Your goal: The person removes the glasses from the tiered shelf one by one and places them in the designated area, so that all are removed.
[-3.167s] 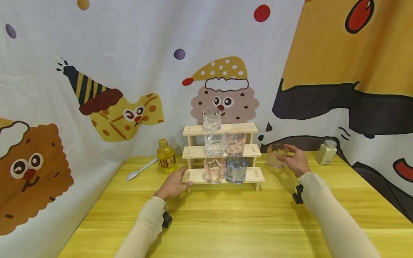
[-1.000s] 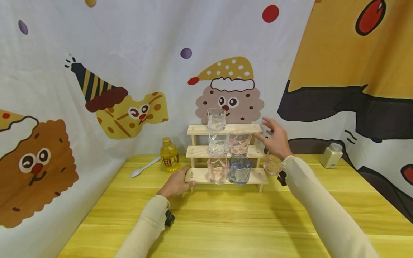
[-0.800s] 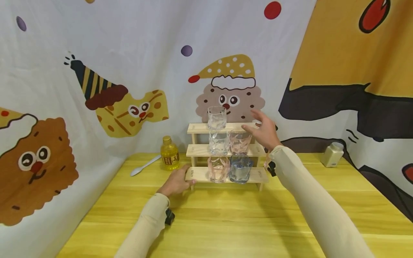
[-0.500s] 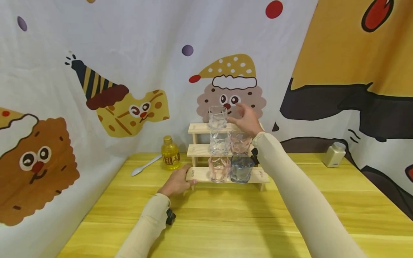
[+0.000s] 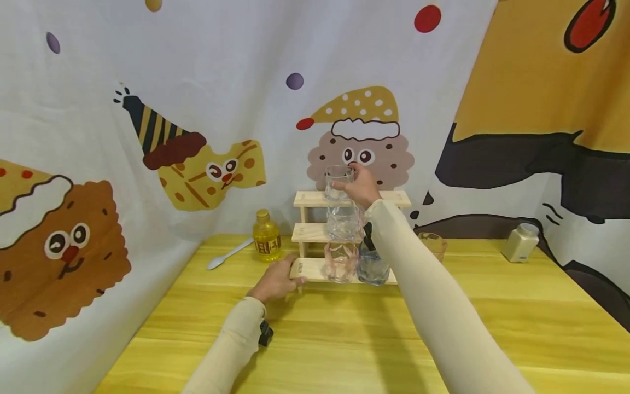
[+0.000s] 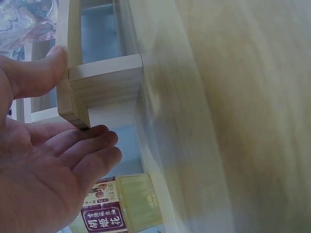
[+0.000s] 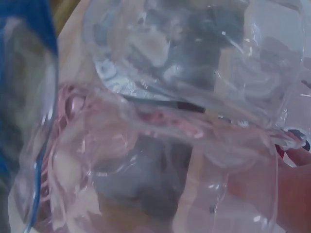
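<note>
A three-tier wooden display stand point(image 5: 309, 198) holds several faceted glasses. My right hand point(image 5: 363, 189) grips the clear glass point(image 5: 336, 178) on the top tier, its thumb on the near side. Below that stands another clear glass point(image 5: 340, 223); the pink glass point(image 7: 146, 179) beside it is mostly hidden by my right wrist in the head view. On the bottom tier are a pink glass point(image 5: 340, 262) and a blue glass point(image 5: 372, 270), partly covered by my sleeve. My left hand point(image 5: 276, 279) holds the bottom tier's left end, thumb on top and fingers below in the left wrist view.
Another pink glass point(image 5: 434, 246) sits on the table right of the stand, partly behind my right sleeve. A yellow oil bottle point(image 5: 267, 241) and a pale spoon point(image 5: 227, 255) lie left. A white-capped jar point(image 5: 521, 243) stands far right, before the printed curtain point(image 5: 236, 65).
My right hand has let go of the pink glass right of the stand, moved up and left, and taken hold of the top clear glass. My left hand has stayed on the stand.
</note>
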`<action>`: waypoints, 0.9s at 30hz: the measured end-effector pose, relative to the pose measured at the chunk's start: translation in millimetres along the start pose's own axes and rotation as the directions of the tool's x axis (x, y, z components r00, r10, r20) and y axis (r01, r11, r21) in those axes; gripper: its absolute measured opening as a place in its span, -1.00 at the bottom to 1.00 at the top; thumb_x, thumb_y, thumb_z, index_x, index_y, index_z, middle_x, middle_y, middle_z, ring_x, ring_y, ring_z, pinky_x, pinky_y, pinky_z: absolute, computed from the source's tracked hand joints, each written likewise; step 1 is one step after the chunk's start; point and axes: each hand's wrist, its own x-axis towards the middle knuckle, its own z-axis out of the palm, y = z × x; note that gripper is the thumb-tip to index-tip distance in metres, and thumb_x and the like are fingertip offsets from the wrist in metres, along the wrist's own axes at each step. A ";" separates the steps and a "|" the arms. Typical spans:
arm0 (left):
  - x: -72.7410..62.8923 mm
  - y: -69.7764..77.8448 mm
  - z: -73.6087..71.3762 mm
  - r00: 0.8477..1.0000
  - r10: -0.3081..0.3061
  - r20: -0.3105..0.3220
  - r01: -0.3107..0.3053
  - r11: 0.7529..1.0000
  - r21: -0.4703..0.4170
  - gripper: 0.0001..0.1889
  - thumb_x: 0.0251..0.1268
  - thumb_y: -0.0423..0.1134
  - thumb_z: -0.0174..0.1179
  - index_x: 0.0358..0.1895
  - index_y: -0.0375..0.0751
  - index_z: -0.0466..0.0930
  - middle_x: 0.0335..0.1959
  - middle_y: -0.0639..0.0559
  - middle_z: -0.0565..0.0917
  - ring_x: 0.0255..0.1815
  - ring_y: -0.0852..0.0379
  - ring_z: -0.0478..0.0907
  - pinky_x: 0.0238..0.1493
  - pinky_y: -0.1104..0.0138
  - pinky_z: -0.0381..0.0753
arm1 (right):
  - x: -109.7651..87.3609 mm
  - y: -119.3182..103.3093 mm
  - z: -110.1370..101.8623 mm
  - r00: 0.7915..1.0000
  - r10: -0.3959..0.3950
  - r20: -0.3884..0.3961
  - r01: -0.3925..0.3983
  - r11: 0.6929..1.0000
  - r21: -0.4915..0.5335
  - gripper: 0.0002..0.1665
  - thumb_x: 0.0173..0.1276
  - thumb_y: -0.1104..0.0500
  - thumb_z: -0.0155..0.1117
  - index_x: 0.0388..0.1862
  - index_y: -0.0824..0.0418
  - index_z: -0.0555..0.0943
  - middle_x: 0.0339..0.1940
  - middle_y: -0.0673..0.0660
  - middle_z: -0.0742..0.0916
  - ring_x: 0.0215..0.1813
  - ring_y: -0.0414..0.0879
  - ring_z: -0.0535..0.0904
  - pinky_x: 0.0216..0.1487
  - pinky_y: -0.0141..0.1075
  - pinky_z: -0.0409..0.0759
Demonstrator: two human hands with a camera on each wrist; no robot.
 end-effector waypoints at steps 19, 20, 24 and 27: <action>1.3 3.2 -1.1 1.000 -0.003 -0.011 0.004 0.999 0.036 -0.28 0.31 -0.10 0.35 0.45 -0.32 0.31 0.22 -0.37 0.61 0.21 -0.28 0.59 0.23 -0.08 0.58 | 12.6 3.5 17.6 0.991 0.098 -0.091 -0.101 0.995 -0.022 -0.01 0.37 -0.03 0.40 0.63 0.01 0.08 0.62 0.19 0.27 0.63 0.20 0.12 0.50 0.11 0.37; 1.2 3.5 -1.2 1.000 -0.004 -0.011 0.005 0.999 0.038 -0.28 0.32 -0.10 0.35 0.46 -0.32 0.31 0.23 -0.37 0.61 0.22 -0.28 0.58 0.24 -0.08 0.58 | 12.4 3.6 17.5 0.991 0.095 -0.097 -0.098 0.995 -0.031 -0.01 0.36 -0.04 0.40 0.63 0.02 0.09 0.62 0.19 0.28 0.63 0.20 0.12 0.51 0.11 0.36; 1.1 4.2 -0.6 1.000 -0.006 -0.002 0.006 0.999 0.033 -0.27 0.31 -0.10 0.36 0.45 -0.32 0.31 0.21 -0.38 0.61 0.19 -0.28 0.59 0.21 -0.09 0.59 | 10.2 3.7 16.2 0.991 0.075 -0.111 -0.081 0.995 -0.052 -0.03 0.36 -0.02 0.41 0.62 0.03 0.12 0.60 0.17 0.32 0.63 0.21 0.11 0.53 0.12 0.33; 0.1 4.5 -0.7 1.000 -0.009 -0.002 0.009 1.000 0.027 -0.27 0.31 -0.11 0.36 0.45 -0.33 0.31 0.19 -0.38 0.62 0.17 -0.28 0.60 0.19 -0.09 0.59 | 8.8 3.3 14.9 0.993 0.046 -0.107 -0.052 0.997 -0.054 -0.04 0.37 0.00 0.41 0.62 0.04 0.13 0.61 0.15 0.32 0.63 0.19 0.12 0.54 0.10 0.32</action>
